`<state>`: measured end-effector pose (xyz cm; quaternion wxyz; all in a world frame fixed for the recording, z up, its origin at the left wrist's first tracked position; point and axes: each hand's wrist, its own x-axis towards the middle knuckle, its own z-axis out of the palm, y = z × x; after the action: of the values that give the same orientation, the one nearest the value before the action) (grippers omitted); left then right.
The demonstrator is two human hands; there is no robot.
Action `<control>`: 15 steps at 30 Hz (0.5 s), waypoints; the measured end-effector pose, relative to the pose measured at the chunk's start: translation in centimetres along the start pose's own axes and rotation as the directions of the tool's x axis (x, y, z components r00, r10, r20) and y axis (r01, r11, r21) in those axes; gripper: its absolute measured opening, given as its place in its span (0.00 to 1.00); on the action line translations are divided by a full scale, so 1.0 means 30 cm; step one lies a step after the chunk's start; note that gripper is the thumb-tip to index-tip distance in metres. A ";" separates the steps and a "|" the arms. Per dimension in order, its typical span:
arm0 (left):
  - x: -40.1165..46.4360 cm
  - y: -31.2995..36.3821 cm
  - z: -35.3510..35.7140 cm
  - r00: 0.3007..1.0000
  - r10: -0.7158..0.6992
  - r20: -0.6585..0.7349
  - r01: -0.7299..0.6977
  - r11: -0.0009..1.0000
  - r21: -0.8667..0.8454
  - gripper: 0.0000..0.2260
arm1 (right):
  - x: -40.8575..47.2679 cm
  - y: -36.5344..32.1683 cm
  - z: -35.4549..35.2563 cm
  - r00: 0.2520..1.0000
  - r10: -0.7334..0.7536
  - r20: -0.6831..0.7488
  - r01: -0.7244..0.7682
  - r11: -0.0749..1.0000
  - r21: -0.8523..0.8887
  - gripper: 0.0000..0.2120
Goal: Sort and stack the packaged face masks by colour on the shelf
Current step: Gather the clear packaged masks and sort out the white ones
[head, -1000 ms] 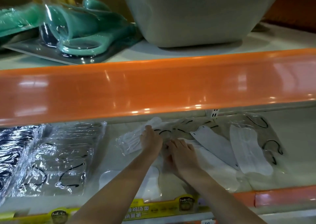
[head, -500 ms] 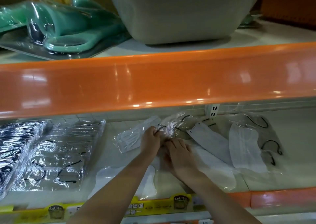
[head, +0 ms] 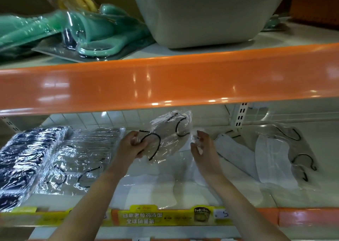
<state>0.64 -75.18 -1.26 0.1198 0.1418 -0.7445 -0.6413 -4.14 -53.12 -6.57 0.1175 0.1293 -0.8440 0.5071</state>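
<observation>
My left hand [head: 134, 146] grips the near end of a clear-wrapped white face mask with black ear loops [head: 168, 130], lifted off the lower shelf [head: 311, 194]. My right hand [head: 202, 145] pinches the wrapper's right edge. On the left lie a stack of dark masks [head: 23, 160] and a stack of clear-wrapped masks [head: 80, 160]. More white packaged masks lie flat in the middle [head: 156, 189] and loosely at the right [head: 271, 158].
The orange front lip of the upper shelf [head: 168, 79] hangs just above my hands. On top of it stand a grey tub [head: 201, 11] and teal packaged goods [head: 95, 31]. A yellow price strip [head: 146, 215] runs along the lower shelf's front edge.
Both hands have pulled one packaged mask up out of the loose pile. It now hangs above the shelf, and my hands have spread apart along it. The camera moved closer.
</observation>
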 end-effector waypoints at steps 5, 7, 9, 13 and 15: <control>-0.043 0.009 -0.060 0.995 -0.032 0.096 0.029 0.999 0.028 0.09 | -0.002 -0.038 0.018 0.972 -0.236 -0.023 0.233 0.969 -0.077 0.23; -0.047 -0.005 -0.068 0.992 -0.063 0.106 0.058 0.997 0.048 0.07 | -0.015 -0.044 0.032 0.930 -0.366 -0.034 0.344 0.899 -0.270 0.23; -0.050 -0.023 -0.061 0.991 -0.108 0.084 0.099 0.990 0.102 0.09 | -0.038 -0.048 0.048 0.901 -0.431 0.047 0.414 0.825 -0.383 0.21; -0.052 -0.087 -0.030 0.986 -0.158 0.048 0.149 0.978 0.143 0.07 | -0.109 -0.028 0.082 0.873 -0.407 0.267 0.485 0.772 -0.411 0.17; -0.060 -0.107 -0.015 0.988 -0.155 0.017 0.151 0.976 0.155 0.08 | -0.143 -0.017 0.093 0.869 -0.310 0.385 0.464 0.782 -0.416 0.20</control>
<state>2.66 -75.38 -4.37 0.0481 0.1982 -0.7802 -0.5913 -0.14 -55.41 -8.83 0.1221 0.3413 -0.9075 0.2125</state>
